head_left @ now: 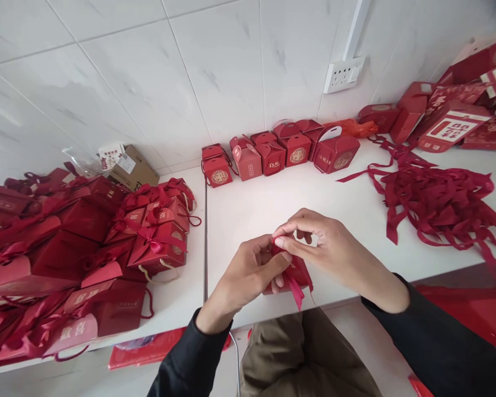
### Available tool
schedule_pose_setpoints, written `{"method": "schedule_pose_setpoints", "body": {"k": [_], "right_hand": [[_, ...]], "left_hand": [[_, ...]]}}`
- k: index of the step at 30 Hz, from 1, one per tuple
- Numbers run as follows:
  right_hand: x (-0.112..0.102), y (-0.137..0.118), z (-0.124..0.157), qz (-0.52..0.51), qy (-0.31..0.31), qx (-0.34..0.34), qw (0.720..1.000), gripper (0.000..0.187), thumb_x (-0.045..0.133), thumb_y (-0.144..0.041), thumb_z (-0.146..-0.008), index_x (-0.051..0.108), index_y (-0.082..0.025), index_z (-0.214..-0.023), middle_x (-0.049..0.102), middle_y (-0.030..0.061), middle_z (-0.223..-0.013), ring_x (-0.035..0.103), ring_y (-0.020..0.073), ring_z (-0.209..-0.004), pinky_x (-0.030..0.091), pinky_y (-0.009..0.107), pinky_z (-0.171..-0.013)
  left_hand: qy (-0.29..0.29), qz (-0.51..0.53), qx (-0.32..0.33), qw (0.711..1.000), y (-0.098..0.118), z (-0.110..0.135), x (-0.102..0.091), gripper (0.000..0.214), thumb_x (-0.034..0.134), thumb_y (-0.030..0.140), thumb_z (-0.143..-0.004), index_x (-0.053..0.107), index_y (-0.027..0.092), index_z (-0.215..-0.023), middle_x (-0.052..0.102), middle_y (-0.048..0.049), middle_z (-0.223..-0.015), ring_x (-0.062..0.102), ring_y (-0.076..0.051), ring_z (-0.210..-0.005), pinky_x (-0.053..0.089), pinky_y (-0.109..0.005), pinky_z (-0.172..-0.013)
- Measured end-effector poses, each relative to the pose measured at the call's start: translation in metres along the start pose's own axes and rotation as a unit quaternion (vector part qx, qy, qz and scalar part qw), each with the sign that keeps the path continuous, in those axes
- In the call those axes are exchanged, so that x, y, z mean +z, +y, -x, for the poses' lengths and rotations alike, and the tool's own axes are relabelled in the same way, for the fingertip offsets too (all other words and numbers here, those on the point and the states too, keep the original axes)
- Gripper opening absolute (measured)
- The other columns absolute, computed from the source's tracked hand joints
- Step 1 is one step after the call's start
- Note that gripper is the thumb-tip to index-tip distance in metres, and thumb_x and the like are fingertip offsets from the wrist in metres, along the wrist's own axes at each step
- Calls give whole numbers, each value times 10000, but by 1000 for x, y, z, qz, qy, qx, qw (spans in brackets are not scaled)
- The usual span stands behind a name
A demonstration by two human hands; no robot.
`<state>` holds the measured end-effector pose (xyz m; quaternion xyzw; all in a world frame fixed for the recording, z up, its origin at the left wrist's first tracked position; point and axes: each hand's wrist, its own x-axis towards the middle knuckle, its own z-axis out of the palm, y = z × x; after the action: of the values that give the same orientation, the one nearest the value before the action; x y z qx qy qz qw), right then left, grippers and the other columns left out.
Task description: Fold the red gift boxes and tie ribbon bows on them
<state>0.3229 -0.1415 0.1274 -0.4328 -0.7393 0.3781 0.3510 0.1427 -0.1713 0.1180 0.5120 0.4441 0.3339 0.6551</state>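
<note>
A small red gift box [301, 271] with gold print stands near the front edge of the white table, partly covered by my hands. My left hand [252, 270] wraps round its left side, the thumb pressed on top over a crimson ribbon [296, 293]. One ribbon tail hangs down the front of the box. At the top, the thumb and forefinger of my right hand [320, 238] pinch the ribbon close to my left fingertips. The fingers hide the exact shape of the ribbon there.
Finished-looking red boxes with bows [157, 240] are piled at left, beside a brown carton [134, 168]. Several bowless boxes [295, 151] line the tiled wall. A heap of loose ribbons [434, 201] lies at right, below more red boxes [450, 127]. A socket [344, 75] is on the wall.
</note>
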Motion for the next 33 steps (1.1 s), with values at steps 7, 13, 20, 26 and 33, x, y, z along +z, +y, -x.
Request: {"method": "schedule_pose_setpoints", "body": {"k": [7, 13, 20, 26, 33], "right_hand": [[-7, 0, 2, 0, -36, 11, 999, 217, 545, -370, -1027, 734, -287, -1094, 692, -5, -1114, 653, 132, -918, 481, 247, -675], [-2, 3, 2, 16, -3, -5, 1000, 147, 561, -244, -988, 708, -258, -996, 704, -14, -1019, 651, 126, -830, 485, 255, -668], [5, 6, 11, 63, 70, -79, 992, 175, 611, -171, -969, 656, -252, -1118, 686, -15, -1006, 650, 130, -888, 530, 254, -816], [6, 13, 21, 108, 48, -129, 985, 292, 587, -145, -992, 607, -288, -1245, 684, -10, -1087, 664, 142, -1015, 546, 266, -912], [6, 15, 26, 88, 23, -110, 990, 376, 537, -167, -998, 554, -291, -1352, 693, 9, -1203, 667, 160, -1105, 553, 310, -986]], "left_hand": [[36, 13, 1, 999, -3, -7, 1, 354, 649, 445, -910, 562, 159, -720, 597, 8, -520, 529, -83, -409, 409, -179, -426], [21, 53, 0, 998, 0, -6, 4, 426, 622, 508, -928, 594, 138, -720, 591, 1, -562, 550, -83, -427, 444, -183, -437], [44, 190, -4, 981, -5, -11, 2, 295, 701, 399, -879, 660, 115, -812, 628, -13, -717, 582, -85, -506, 505, -193, -465], [41, 197, 0, 980, -8, -8, -1, 259, 764, 346, -855, 666, 111, -904, 639, -5, -655, 601, -91, -514, 519, -195, -512], [60, 182, 8, 981, -9, -7, -1, 329, 835, 309, -780, 681, 106, -988, 702, -30, -751, 604, -87, -539, 517, -200, -508]]}}
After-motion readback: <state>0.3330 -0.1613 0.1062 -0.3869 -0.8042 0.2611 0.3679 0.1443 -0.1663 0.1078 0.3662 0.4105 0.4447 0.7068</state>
